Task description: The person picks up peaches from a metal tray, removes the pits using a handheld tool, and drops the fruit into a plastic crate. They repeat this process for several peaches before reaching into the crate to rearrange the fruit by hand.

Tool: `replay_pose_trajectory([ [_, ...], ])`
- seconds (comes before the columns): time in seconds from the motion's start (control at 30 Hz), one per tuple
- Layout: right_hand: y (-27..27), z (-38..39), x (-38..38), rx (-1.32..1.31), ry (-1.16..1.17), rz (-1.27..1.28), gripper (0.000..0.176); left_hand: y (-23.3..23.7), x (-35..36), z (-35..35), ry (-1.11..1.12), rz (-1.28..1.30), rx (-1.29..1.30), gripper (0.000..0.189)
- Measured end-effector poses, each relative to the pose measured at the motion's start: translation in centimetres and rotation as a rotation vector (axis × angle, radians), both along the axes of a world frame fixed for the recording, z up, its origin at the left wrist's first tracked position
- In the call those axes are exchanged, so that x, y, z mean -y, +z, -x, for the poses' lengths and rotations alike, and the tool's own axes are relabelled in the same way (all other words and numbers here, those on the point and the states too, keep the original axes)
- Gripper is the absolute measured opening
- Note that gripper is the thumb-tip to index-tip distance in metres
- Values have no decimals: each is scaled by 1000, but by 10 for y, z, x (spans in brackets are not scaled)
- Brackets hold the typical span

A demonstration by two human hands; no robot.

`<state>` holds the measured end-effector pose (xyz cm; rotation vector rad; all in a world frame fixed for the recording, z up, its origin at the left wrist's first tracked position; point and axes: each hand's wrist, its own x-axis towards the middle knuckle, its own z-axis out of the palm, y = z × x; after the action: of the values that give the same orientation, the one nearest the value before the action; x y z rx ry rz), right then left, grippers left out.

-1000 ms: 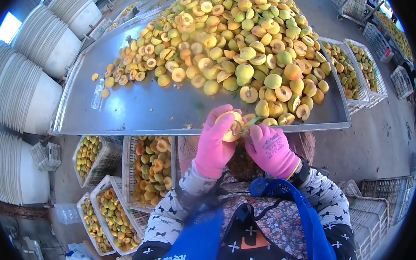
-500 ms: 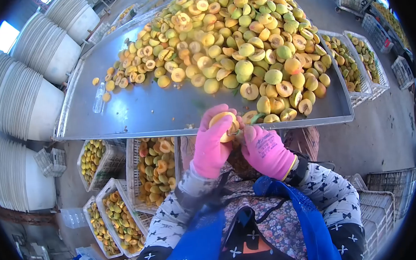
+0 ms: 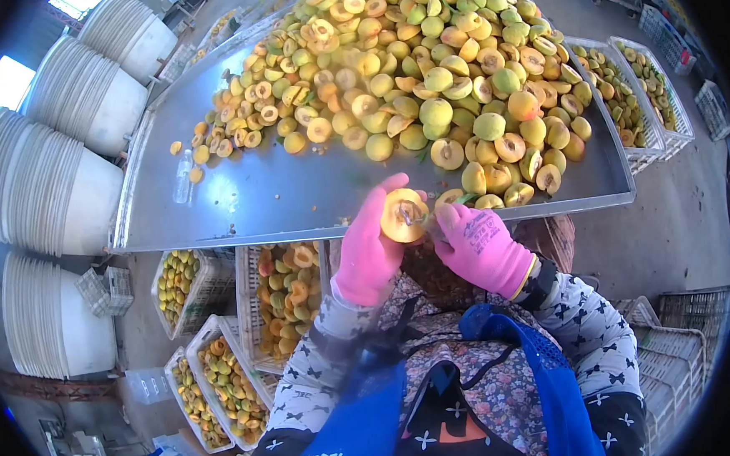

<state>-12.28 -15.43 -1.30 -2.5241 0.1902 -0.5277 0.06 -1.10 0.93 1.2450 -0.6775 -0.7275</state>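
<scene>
pink-gloved left fingers (image 3: pixel 378 209) clench an opened apricot half (image 3: pixel 394 224) just above the counter (image 3: pixel 279 191) edge; right fingers (image 3: pixel 454 219) press at its stone (image 3: pixel 407 213), grip unclear. heap (image 3: pixel 431 73) behind mixes halves and whole fruit, so i judge plenty remains.

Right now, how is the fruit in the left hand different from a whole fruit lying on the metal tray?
The held fruit is cut open, with orange flesh and a dark centre showing; the whole fruit has unbroken yellow-green skin. The held fruit is gripped by the left hand; the whole fruit lies in the pile on the metal tray. Both look like the same kind.
</scene>
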Motion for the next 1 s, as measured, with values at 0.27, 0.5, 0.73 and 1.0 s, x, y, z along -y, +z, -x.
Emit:
replay_pose_trajectory([
  [0.27,1,8,-18,63,-95,-22,32,7,7,3,-49,420,-626,43],
  [0.5,3,7,-21,6,-94,79,25,10,17,27,229,248,-532,20],
  [0.73,-7,8,-28,-55,-41,-17,23,6,17,37,335,196,-399,24],
  [1.0,-2,5,-34,29,99,-313,25,8,19,26,286,138,-369,26],
])
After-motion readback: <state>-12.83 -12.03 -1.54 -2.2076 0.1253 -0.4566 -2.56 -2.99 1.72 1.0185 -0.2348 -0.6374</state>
